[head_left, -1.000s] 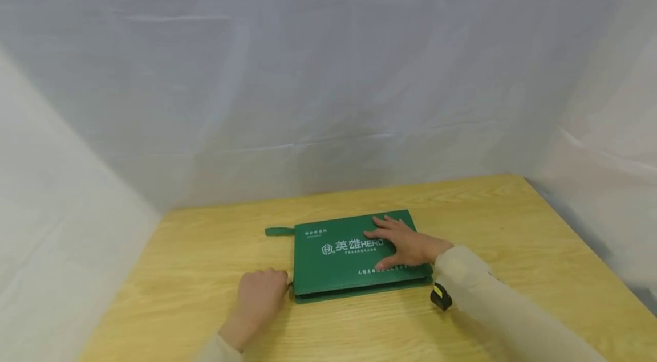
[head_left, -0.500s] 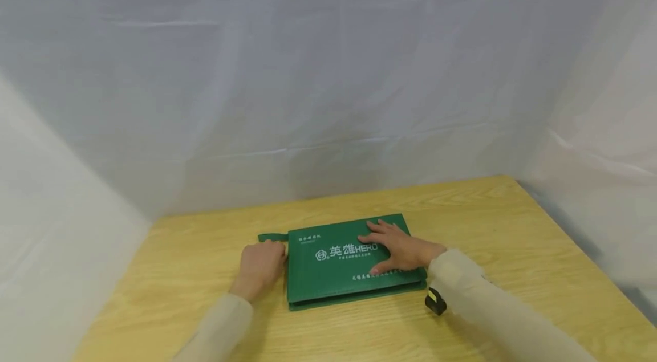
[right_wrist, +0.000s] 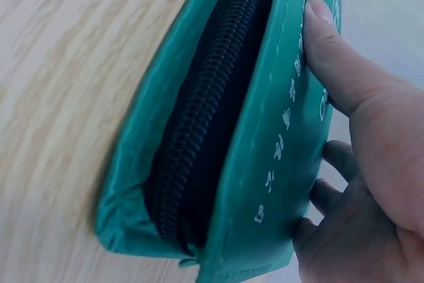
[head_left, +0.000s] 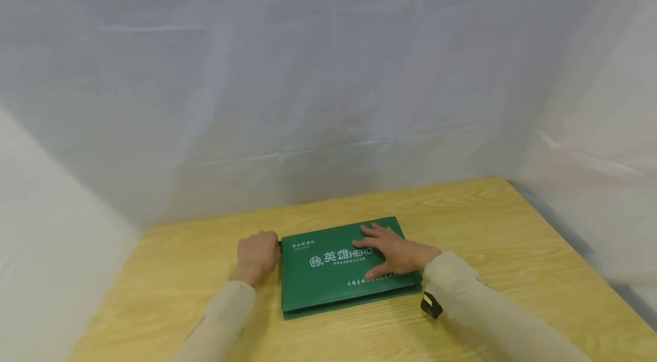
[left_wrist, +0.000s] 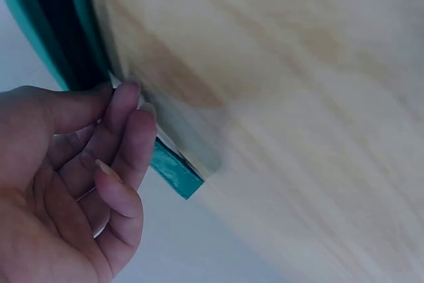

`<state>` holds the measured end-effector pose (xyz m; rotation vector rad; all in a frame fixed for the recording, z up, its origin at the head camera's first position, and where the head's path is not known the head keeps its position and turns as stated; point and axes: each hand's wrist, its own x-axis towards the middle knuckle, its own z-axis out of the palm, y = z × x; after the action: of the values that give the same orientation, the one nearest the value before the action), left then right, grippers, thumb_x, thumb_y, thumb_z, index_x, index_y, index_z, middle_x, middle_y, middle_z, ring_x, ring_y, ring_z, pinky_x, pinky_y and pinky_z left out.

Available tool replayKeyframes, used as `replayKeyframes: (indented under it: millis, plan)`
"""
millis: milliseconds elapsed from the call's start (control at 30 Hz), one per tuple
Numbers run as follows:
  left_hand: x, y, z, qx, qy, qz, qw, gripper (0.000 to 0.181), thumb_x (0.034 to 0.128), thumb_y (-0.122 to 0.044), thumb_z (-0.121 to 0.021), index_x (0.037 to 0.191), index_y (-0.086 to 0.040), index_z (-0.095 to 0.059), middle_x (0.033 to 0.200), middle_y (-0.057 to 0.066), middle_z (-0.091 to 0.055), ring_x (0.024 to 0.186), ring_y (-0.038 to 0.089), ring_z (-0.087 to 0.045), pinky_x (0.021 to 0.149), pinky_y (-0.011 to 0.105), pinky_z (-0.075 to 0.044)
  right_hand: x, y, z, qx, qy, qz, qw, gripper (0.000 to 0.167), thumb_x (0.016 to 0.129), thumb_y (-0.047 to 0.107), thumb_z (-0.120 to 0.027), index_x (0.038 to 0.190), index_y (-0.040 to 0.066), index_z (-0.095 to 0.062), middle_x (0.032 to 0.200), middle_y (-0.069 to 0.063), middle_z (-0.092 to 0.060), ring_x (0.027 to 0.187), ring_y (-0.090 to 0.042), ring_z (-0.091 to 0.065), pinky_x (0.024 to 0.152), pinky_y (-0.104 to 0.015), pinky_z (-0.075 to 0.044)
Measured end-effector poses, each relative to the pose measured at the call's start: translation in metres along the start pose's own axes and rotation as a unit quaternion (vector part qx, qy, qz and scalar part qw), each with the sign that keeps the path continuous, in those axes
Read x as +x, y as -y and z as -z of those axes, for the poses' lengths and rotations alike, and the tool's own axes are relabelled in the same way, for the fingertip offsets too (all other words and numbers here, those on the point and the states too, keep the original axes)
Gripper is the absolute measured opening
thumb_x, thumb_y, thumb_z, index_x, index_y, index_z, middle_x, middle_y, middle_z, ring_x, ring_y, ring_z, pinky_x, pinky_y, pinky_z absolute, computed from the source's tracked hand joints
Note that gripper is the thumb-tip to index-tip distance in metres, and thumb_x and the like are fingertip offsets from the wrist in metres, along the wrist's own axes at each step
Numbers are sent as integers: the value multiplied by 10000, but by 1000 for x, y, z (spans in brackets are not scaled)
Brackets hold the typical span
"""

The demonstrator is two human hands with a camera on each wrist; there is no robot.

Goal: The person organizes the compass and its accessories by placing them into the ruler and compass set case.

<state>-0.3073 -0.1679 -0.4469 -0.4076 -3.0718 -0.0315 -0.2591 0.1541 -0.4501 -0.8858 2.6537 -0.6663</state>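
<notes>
A green zippered case (head_left: pixel 315 282) with white lettering lies flat on the wooden table. My left hand (head_left: pixel 258 253) is at its far left corner. In the left wrist view, thumb and fingertips pinch at the zip edge; the zipper pull itself is hidden between them. A green strap (left_wrist: pixel 177 171) sticks out just past those fingers. My right hand (head_left: pixel 397 252) rests on the cover's right part, fingers spread. Along the front side, the right wrist view shows the black zipper (right_wrist: pixel 205 91) with its teeth joined.
The wooden table (head_left: pixel 462 225) extends around the case on all sides. White sheeting (head_left: pixel 328 94) hangs behind and at both sides. A small black block with a yellow mark (head_left: pixel 431 305) sits beneath the right wrist.
My left hand has moved from the case's near left corner along its left side to the far left corner, by the strap. The right hand has kept its place on the cover.
</notes>
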Motion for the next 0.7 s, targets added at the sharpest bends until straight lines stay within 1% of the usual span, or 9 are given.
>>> replayKeyframes:
  millis: [167,300,367,500,700]
  plan:
    - [1,2,0,-99,52,82,9999,166,899,-208,-650,789,-84,-659,729,74,-640,636,255,-609,550,433,-483,0,0,-1,-2,26,37,10000,754,833,437,-695,1462,153,-392,1567,-156,-112,1421,-384,-8,1100,-569,-58]
    - [-1,4,0,-243,-3,141,9996,170,901,-206,-648,781,-88,-668,698,52,-626,603,223,-587,528,413,-474,3,0,0,-12,40,41,10000,751,833,434,-696,1463,161,-392,1569,-147,-110,1423,-378,-9,1101,-569,-58]
    - [-2,5,-1,-351,-52,188,9992,157,900,-206,-650,802,-90,-689,708,40,-632,603,207,-580,531,406,-473,4,-1,0,-22,48,30,10000,753,830,442,-695,1464,170,-392,1571,-139,-110,1423,-375,-9,1098,-574,-67]
    - [-6,8,-5,-596,-94,317,9977,149,908,-213,-634,878,-91,-713,782,38,-663,629,195,-582,556,403,-481,7,-4,-1,-75,48,2,10000,762,821,465,-690,1465,187,-392,1573,-122,-114,1425,-369,-10,1092,-585,-94]
    - [-8,9,-8,-857,-167,393,9954,239,922,-248,-597,1060,-72,-683,961,100,-687,762,266,-637,619,444,-502,9,-6,-1,-165,-71,-41,9998,753,824,471,-689,1460,189,-403,1570,-124,-131,1422,-379,-30,1078,-602,-131]
